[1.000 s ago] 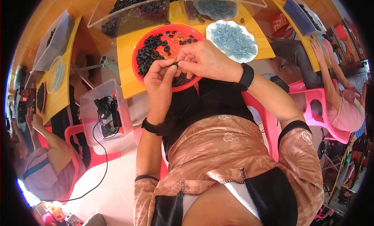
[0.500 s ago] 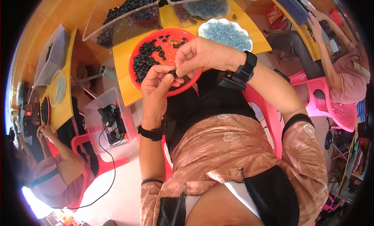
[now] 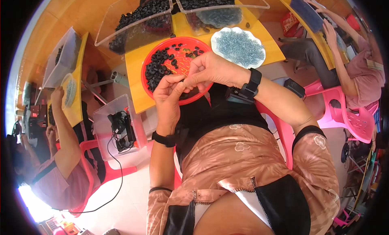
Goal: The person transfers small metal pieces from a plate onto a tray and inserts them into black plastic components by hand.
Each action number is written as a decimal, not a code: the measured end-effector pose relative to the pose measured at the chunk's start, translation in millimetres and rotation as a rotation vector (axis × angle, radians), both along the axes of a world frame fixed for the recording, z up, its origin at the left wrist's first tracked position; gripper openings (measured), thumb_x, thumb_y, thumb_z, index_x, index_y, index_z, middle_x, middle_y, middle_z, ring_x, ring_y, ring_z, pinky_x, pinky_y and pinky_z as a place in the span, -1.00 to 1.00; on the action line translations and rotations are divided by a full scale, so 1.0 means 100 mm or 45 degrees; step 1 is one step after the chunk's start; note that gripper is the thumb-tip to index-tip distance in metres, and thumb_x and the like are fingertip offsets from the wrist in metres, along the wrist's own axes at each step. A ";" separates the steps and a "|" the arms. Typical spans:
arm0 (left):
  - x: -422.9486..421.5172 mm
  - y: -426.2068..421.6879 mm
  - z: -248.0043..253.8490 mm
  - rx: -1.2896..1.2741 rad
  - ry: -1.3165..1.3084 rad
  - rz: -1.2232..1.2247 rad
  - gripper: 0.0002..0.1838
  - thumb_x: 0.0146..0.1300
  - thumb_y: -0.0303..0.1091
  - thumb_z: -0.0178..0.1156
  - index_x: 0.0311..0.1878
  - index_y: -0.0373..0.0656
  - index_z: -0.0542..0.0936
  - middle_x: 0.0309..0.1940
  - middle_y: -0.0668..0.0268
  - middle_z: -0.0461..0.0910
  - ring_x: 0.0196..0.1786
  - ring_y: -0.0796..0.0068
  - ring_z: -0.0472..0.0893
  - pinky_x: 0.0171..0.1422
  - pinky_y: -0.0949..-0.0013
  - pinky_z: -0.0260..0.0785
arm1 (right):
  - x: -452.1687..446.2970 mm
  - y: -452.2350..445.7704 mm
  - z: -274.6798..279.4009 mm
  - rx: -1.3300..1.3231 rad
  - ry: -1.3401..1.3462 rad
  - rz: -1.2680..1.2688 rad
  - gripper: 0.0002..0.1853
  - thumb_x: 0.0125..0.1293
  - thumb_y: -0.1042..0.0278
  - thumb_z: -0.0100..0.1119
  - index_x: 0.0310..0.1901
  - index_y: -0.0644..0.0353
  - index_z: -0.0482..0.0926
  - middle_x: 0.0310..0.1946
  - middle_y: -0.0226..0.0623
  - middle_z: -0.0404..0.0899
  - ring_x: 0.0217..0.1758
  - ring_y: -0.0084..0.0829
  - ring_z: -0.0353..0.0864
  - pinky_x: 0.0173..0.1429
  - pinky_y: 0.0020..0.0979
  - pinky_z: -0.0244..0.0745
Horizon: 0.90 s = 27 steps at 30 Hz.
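While your hands meet above the near side of a round red tray [image 3: 192, 99], the fingers of your left hand [image 3: 167, 93] and right hand [image 3: 214, 69] are narrow, tips pinched together; whatever lies between them is too hidden to tell. Small black ring-like pieces [image 3: 157, 71] are heaped along the tray's left side, with a few scattered toward its far side and red showing between. Close by to the right sits a scalloped white plate [image 3: 213, 42] of tiny clear bluish pieces [image 3: 239, 46]; both dishes probably lie this close so your fingers can reach either with little arm travel. Holding your hands over the tray likely means a dropped piece would land inside it. Along the far side of the yellow surface [image 3: 134, 93], two clear plastic bins, the left bin [image 3: 105, 26] and the right bin [image 3: 227, 8], act as a wall behind the dishes. The tray's near rim appears to overhang the surface's edge above your lap, so a downward bump there could tip it. To the left of the tray is a bare strip; to the right, your forearm passes just below the white plate, leaving less room for your wristwatch [image 3: 254, 83].
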<state>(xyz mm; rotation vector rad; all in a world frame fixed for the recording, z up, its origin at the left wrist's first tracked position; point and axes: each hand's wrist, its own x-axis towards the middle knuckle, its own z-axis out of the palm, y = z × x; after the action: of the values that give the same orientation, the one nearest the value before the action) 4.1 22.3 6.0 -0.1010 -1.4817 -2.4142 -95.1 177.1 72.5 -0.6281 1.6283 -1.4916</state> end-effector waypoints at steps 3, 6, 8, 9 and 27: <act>-0.01 0.00 -0.02 0.023 -0.020 -0.050 -0.87 0.27 -0.60 0.17 -0.12 -0.34 0.55 -0.26 0.22 0.60 -0.27 0.48 0.61 -0.11 0.50 0.45 | -0.04 0.01 -0.05 0.048 0.051 0.004 -0.79 0.14 0.35 0.40 -0.43 0.22 0.54 -0.50 -0.38 0.60 -0.56 -0.71 0.50 -0.44 -0.62 0.52; -0.01 -0.03 -0.02 -0.011 -0.001 -0.057 -0.86 0.25 -0.61 0.19 -0.13 -0.34 0.58 -0.29 0.22 0.64 -0.26 0.49 0.64 -0.11 0.52 0.49 | -0.01 0.01 -0.05 0.010 0.006 0.006 -0.80 0.14 0.36 0.40 -0.44 0.21 0.54 -0.51 -0.39 0.60 -0.57 -0.71 0.49 -0.46 -0.63 0.49; -0.01 -0.05 0.00 -0.073 0.016 -0.059 -0.84 0.24 -0.62 0.20 -0.12 -0.34 0.59 -0.28 0.23 0.64 -0.25 0.50 0.65 -0.12 0.52 0.49 | -0.03 0.04 -0.05 -0.008 0.004 0.015 -0.83 0.16 0.37 0.38 -0.38 0.24 0.58 -0.50 -0.38 0.62 -0.57 -0.71 0.49 -0.48 -0.65 0.43; -0.01 -0.05 0.00 -0.103 0.010 -0.055 -0.84 0.24 -0.62 0.19 -0.11 -0.33 0.60 -0.28 0.24 0.64 -0.25 0.50 0.65 -0.12 0.52 0.49 | -0.03 0.06 -0.05 -0.011 0.014 0.011 -0.84 0.16 0.37 0.38 -0.36 0.25 0.59 -0.49 -0.37 0.62 -0.58 -0.71 0.49 -0.48 -0.66 0.42; -0.01 0.11 -0.08 -0.698 -0.192 0.028 -0.87 0.22 -0.50 0.24 -0.17 -0.31 0.62 -0.44 0.31 0.65 -0.36 0.64 0.60 -0.23 0.53 0.45 | -1.13 0.00 0.72 0.137 0.893 -0.441 -0.74 0.28 0.18 0.26 -0.16 0.21 0.67 -0.44 -0.43 0.65 -0.57 -0.72 0.49 -0.50 -0.64 0.37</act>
<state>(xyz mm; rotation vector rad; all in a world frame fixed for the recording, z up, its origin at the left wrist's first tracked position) 3.3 33.3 -1.9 -0.0203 -2.1636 -1.9688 -208.3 177.6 144.1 -0.9085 2.4371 -1.4947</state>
